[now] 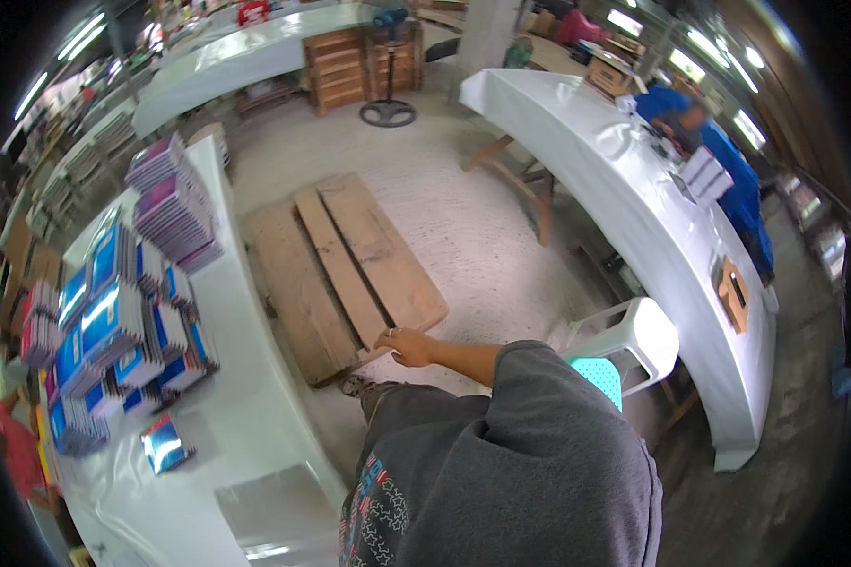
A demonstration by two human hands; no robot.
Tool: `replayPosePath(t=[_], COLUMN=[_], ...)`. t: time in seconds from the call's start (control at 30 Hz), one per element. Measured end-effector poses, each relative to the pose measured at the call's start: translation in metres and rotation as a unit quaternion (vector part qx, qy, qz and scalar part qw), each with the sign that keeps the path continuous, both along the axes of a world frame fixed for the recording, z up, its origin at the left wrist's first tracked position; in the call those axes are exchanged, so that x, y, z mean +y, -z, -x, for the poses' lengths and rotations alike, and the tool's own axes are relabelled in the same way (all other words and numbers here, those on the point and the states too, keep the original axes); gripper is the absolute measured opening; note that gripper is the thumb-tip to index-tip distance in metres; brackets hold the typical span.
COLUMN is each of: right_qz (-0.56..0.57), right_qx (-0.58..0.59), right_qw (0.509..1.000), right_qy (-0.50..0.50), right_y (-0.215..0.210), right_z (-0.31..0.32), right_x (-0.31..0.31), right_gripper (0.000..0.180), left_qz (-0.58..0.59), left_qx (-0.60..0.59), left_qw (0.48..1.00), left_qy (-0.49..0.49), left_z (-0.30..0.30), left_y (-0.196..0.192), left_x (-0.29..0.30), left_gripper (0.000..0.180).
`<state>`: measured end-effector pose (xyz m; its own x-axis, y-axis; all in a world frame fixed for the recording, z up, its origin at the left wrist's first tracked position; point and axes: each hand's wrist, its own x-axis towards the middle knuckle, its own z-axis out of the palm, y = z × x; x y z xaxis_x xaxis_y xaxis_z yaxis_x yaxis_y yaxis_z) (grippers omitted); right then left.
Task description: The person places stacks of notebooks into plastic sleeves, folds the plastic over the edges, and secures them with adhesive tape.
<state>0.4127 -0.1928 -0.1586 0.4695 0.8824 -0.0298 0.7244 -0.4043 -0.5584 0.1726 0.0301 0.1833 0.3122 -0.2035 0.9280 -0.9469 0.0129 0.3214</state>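
My right hand [408, 347] reaches out from a dark grey sleeve, with a ring on one finger. Its fingers curl at the near edge of a wooden pallet [340, 265], by the end of the middle board. The pallet is made of wide brown planks with dark gaps between them. It appears to rest on the floor, though its underside is hidden. One of my shoes [355, 385] is close to the pallet's near corner. My left hand is out of sight.
Left, a white-covered table [255, 378] bears stacked blue books [113, 321] and purple books [170, 203]. At right stand a white plastic stool [648, 335] and a curved-looking white table [624, 161], where a person in blue sits. A pedestal fan [389, 76] stands beyond.
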Motion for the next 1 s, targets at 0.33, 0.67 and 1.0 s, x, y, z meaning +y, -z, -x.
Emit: replayPosePath(t=[0.33,0.67,1.0], right_qz=[-0.083,-0.076,-0.045], right_qx=[0.058,-0.053,-0.065], right_qw=[0.972,0.829,0.787], right_qy=[-0.213,-0.552,-0.612], right_y=[-0.069,-0.059,-0.045], right_z=[0.087,0.183,0.159], right_x=[0.128,0.256,0.284], right_gripper=[0.038,0.065,0.067], left_qz=[0.048,0.160,0.129], left_qx=[0.129,0.507,0.609], left_qw=[0.873,0.100,-0.064], left_qy=[-0.468,-0.841,-0.780], left_z=[0.143,0.215,0.173], left_y=[0.073,0.278,0.297], left_x=[-0.008,-0.031,-0.055], left_gripper=[0.029,0.071,0.077])
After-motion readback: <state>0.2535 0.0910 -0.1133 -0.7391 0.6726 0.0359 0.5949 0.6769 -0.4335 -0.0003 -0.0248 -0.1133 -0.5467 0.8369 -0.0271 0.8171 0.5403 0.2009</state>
